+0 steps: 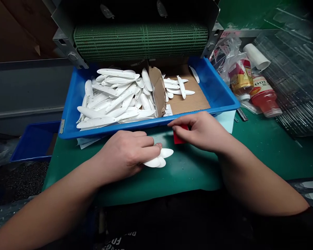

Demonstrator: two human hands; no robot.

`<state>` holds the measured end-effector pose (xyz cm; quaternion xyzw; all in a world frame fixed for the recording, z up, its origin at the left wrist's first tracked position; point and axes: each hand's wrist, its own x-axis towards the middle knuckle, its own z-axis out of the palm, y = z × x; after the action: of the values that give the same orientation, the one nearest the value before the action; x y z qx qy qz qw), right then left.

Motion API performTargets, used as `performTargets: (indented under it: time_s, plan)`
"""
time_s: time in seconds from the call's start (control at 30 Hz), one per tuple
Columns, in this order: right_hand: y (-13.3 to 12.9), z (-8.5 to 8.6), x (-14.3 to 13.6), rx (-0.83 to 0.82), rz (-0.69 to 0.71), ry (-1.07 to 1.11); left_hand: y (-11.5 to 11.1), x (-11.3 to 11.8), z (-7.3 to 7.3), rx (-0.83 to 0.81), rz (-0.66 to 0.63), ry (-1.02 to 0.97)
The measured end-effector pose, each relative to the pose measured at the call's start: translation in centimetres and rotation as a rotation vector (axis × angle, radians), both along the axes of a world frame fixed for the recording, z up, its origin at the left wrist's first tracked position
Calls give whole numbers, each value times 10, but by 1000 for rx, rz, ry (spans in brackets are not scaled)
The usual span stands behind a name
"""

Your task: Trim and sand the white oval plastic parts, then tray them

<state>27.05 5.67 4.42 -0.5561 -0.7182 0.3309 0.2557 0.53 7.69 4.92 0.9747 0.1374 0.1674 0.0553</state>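
My left hand (131, 149) is closed around a small fan of white, elongated oval plastic pieces (160, 161). Their rounded ends stick out past my fingers toward the right. My right hand (198, 132) is closed at a flat red piece (179, 139), which shows between thumb and index finger and below the thumb; the other fingers are hidden. Just beyond both hands stands a blue tray (114, 131). A heap of similar white pieces (120, 92) fills its left part, and several more (181, 86) lie on cardboard in the right part.
A torn cardboard divider (158, 90) splits the tray. Behind it is a green conveyor belt (141, 40) carrying two clear pieces. Bottles (263, 93) and stacked clear plastic trays (297, 76) stand right on the green table (198, 177). Another blue bin (31, 140) sits lower left.
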Motion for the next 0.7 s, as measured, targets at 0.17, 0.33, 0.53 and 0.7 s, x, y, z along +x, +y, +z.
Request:
performTargets:
  time_s: [0.17,0.33,0.53,0.7]
  plan:
    - [-1,5,1,15,-70,97,2,-1,0,-18,71,67]
    - [-8,10,-5,-7,23,217,1,-2,2,-130,88,50]
    - [-6,-3,-14,-36,-126,197,15,-26,9,-260,460,-386]
    - [-5,-11,-23,-44,-44,158,41,-58,29,-161,940,-209]
